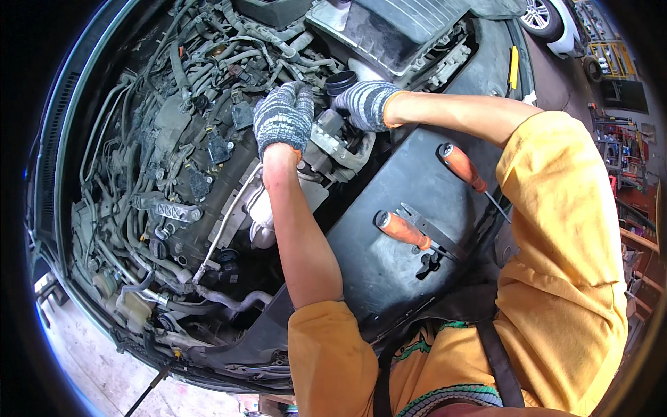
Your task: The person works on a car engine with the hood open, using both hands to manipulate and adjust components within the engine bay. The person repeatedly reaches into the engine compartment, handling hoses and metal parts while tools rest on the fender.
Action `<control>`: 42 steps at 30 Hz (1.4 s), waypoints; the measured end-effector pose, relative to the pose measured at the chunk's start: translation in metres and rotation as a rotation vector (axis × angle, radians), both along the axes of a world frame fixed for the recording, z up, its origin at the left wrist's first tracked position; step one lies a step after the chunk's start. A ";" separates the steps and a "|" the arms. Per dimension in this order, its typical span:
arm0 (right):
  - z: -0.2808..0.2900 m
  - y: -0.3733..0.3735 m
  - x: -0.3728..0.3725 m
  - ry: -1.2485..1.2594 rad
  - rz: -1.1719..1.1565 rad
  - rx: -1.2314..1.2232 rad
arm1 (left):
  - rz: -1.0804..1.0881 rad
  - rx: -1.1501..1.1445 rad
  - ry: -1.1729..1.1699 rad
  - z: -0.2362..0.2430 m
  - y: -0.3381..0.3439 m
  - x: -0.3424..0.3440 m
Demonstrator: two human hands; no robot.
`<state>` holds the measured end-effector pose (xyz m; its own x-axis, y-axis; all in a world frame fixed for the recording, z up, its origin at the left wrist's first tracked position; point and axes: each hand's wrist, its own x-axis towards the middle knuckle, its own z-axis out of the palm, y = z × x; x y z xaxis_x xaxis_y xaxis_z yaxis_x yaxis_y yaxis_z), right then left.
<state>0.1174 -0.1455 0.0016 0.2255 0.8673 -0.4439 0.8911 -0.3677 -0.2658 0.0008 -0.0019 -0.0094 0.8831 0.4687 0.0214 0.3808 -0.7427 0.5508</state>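
My left hand, in a grey-and-white knit glove, is over the engine bay, fingers curled down among the parts; what they grip is hidden. My right hand, gloved alike, is just to its right, fingers bent down beside a black ribbed round duct and above a silver metal housing; its fingertips are hidden. On the black plastic panel below lie two orange-handled screwdrivers and a flat dark metal tool.
A black airbox sits at the top. A yellow-handled object is near the right edge of the bay. Beyond are a white car, shelving with items and the pale floor. A thin rod crosses the lower left.
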 end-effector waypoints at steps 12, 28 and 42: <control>0.013 -0.009 0.028 0.457 -0.221 -0.022 | 0.005 -0.020 0.030 0.002 0.001 0.000; -0.026 0.001 0.009 0.071 -0.025 0.238 | 0.000 -0.009 -0.009 0.002 0.000 -0.001; -0.043 0.004 0.018 0.143 0.007 0.229 | 0.012 -0.020 0.002 0.002 0.000 0.000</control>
<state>0.1356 -0.1418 -0.0416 0.1681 0.9501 -0.2629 0.8408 -0.2774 -0.4649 0.0003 -0.0023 -0.0076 0.8777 0.4791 0.0106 0.3902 -0.7272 0.5647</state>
